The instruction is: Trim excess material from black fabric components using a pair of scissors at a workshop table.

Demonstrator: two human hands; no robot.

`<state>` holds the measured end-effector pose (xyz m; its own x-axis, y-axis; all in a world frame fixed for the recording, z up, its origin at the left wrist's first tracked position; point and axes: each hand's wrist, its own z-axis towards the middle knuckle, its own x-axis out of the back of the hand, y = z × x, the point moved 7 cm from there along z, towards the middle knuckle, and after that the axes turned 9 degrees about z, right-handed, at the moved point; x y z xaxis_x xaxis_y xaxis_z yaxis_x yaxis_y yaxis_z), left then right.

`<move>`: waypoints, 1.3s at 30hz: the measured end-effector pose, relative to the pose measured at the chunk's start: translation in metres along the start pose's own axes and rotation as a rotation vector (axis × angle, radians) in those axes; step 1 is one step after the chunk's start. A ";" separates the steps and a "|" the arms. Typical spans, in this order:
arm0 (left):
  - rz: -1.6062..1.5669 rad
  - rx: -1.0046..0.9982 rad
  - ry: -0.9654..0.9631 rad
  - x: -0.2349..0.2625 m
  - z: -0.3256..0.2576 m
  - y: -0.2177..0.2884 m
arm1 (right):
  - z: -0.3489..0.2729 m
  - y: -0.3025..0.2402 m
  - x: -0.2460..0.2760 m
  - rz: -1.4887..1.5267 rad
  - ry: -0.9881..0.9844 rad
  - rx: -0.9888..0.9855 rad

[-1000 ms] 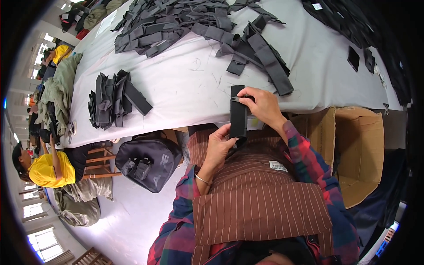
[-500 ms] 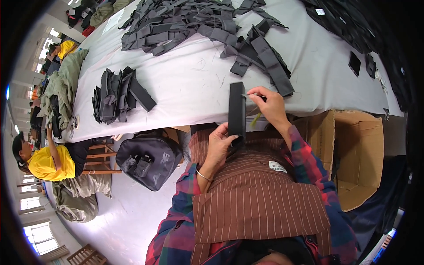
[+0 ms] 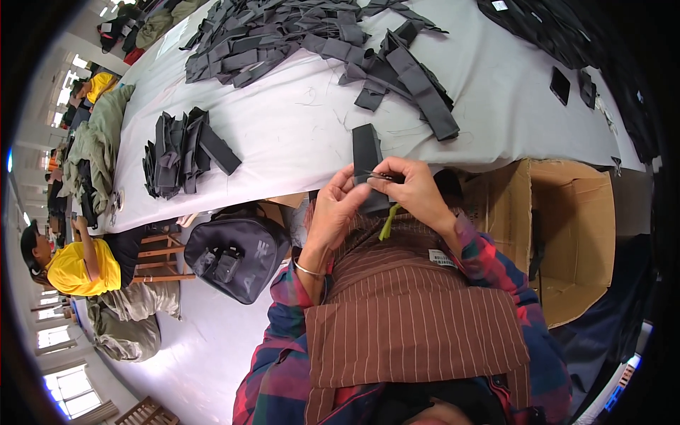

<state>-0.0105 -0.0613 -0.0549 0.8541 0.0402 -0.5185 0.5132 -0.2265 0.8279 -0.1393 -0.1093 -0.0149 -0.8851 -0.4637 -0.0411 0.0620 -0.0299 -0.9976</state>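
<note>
A dark grey fabric strip (image 3: 366,147) is being held in front of the body at the near edge of the white-covered table (image 3: 283,145), its far end being seen against the white cover and its near end against the brown pinstriped apron (image 3: 418,340). The strip is being gripped from the left side by the left hand (image 3: 333,207), whose thumb and fingers are being kept clamped on it. A slim metal-bladed tool (image 3: 383,176) is being pinched between the thumb and fingers of the right hand (image 3: 412,188), and its blade is being laid across the strip; whether the strip is also being touched by the right fingertips cannot be told. A yellow-green ribbon (image 3: 387,224) is being seen hanging just below the right hand.

Farther back on the table, a large heap of grey strips (image 3: 276,39) is being supported, with loose strips (image 3: 418,81) being spread nearer on its right. A smaller bundle of strips (image 3: 173,156) is being supported at the left. Below the table edge, an open cardboard box (image 3: 577,248) is being seen on the right and a dark bag (image 3: 248,280) on the left.
</note>
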 end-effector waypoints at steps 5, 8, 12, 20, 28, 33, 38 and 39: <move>0.113 -0.143 0.077 -0.006 0.001 0.013 | -0.015 -0.021 0.013 -0.206 0.117 0.066; 0.135 -0.191 0.139 -0.002 0.001 0.021 | -0.028 -0.040 0.026 -0.302 0.158 0.210; 0.154 -0.211 0.149 -0.003 0.000 0.025 | -0.037 -0.054 0.021 -0.583 0.032 0.367; 0.177 -0.225 0.148 -0.008 -0.002 0.029 | -0.042 -0.055 0.020 -0.553 0.004 0.409; 0.144 -0.244 0.150 -0.015 0.004 0.028 | -0.044 -0.039 0.032 -0.229 0.015 0.222; 0.134 -0.290 0.222 -0.008 0.009 0.032 | -0.046 -0.039 0.040 -0.247 0.147 0.254; 0.174 -0.348 0.226 -0.014 0.011 0.034 | -0.044 -0.027 0.026 -0.294 0.166 -0.048; 0.184 -0.361 0.219 -0.016 0.012 0.034 | -0.043 -0.017 0.023 -0.260 0.137 -0.028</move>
<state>-0.0076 -0.0814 -0.0211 0.9118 0.2440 -0.3302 0.3143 0.1024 0.9438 -0.1806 -0.0819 -0.0011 -0.9240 -0.3193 0.2105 -0.1856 -0.1068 -0.9768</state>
